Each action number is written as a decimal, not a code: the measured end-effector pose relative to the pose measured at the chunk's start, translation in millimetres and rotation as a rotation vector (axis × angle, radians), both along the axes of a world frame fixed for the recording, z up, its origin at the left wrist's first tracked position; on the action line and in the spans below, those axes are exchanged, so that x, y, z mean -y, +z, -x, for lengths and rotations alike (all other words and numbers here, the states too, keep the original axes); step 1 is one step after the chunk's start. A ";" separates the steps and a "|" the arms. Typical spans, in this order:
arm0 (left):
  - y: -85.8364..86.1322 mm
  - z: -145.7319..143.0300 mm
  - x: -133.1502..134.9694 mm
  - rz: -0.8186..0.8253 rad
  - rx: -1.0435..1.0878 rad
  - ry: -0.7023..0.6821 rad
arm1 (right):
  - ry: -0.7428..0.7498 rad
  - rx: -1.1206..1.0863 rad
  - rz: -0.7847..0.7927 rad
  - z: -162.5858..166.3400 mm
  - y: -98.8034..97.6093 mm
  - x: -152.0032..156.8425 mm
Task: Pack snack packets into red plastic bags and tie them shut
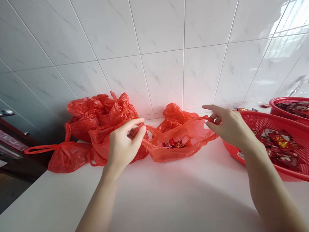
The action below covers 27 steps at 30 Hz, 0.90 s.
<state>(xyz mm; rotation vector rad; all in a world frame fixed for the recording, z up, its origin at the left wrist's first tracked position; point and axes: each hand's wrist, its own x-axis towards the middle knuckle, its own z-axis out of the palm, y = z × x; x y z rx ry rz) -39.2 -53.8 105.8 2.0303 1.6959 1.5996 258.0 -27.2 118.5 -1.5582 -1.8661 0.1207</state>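
Note:
A thin red plastic bag (176, 155) lies spread wide on the white table, its mouth facing me. Inside it show a few small wrapped packets (173, 143) in dark red. My left hand (126, 140) pinches the bag's left edge between thumb and fingers. On the opposite side, my right hand (227, 125) grips the right edge with thumb and bent fingers, while its index finger stretches out to the left. Between the two hands the rim of the bag is drawn apart.
Several knotted red bags (93, 114) are heaped on the left against the tiled wall (163, 68). A red mesh basket (256, 121) with wrapped packets stands at the right, a second red basket (283, 101) behind it. The white table (172, 203) ends at the lower left.

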 end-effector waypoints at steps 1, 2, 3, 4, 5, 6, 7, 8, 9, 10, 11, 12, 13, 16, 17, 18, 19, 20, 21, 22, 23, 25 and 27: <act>1.4 0.4 0.1 -0.019 0.034 0.006 | -0.015 -0.056 -0.035 -1.4 1.4 0.3; 2.9 0.7 0.2 -0.035 0.073 0.007 | -0.023 -0.128 -0.066 -2.8 2.5 0.4; 4.4 0.8 0.2 -0.046 0.115 0.003 | -0.023 -0.210 -0.091 -4.3 3.2 0.3; 5.8 0.7 0.2 -0.052 0.157 -0.004 | -0.013 -0.303 -0.112 -5.8 3.5 -0.2; 7.0 0.4 0.2 -0.056 0.197 -0.011 | 0.015 -0.400 -0.127 -7.2 3.5 -0.8; 8.2 0.0 0.3 -0.061 0.231 -0.015 | 0.060 -0.497 -0.135 -8.4 3.3 -1.7; 9.1 -0.4 0.3 -0.070 0.257 -0.015 | 0.113 -0.587 -0.136 -9.5 3.1 -2.6; 9.8 -0.8 0.4 -0.081 0.276 -0.009 | 0.164 -0.666 -0.130 -10.3 3.1 -3.5; 10.2 -1.1 0.4 -0.093 0.289 -0.003 | 0.209 -0.734 -0.118 -11.0 3.3 -4.2; 10.3 -1.1 0.3 -0.105 0.298 0.004 | 0.244 -0.788 -0.103 -11.4 3.9 -4.5; 10.2 -0.9 0.1 -0.117 0.304 0.009 | 0.271 -0.833 -0.081 -11.8 4.9 -4.5; 9.8 -0.4 -0.2 -0.131 0.309 0.013 | 0.295 -0.872 -0.063 -11.9 6.1 -4.2; 9.3 0.3 -0.7 -0.143 0.313 0.017 | 0.319 -0.906 -0.047 -12.1 7.3 -3.5; 7.6 3.0 -2.4 -0.172 0.333 0.014 | 0.368 -0.948 -0.069 -12.4 10.1 -1.3; 7.1 3.7 -3.0 -0.182 0.345 0.006 | 0.376 -0.940 -0.095 -12.6 10.3 -1.0; 6.6 4.3 -3.5 -0.193 0.357 -0.004 | 0.380 -0.926 -0.121 -12.7 10.2 -1.1; 6.2 4.5 -4.0 -0.204 0.370 -0.017 | 0.381 -0.913 -0.142 -12.8 9.7 -1.5; 5.9 4.4 -4.4 -0.213 0.382 -0.032 | 0.380 -0.906 -0.157 -12.8 9.1 -2.2; 5.7 4.0 -4.6 -0.219 0.393 -0.049 | 0.379 -0.911 -0.163 -12.7 8.4 -3.0; 5.6 3.2 -4.6 -0.221 0.405 -0.070 | 0.379 -0.921 -0.162 -12.5 7.8 -3.8; 5.7 2.1 -4.4 -0.219 0.417 -0.095 | 0.380 -0.930 -0.155 -12.2 7.4 -4.5; 6.0 -0.9 -3.5 -0.207 0.437 -0.151 | 0.381 -0.935 -0.130 -11.3 7.0 -5.0; 6.2 -4.1 -1.9 -0.180 0.449 -0.191 | 0.382 -0.921 -0.091 -9.7 7.3 -4.5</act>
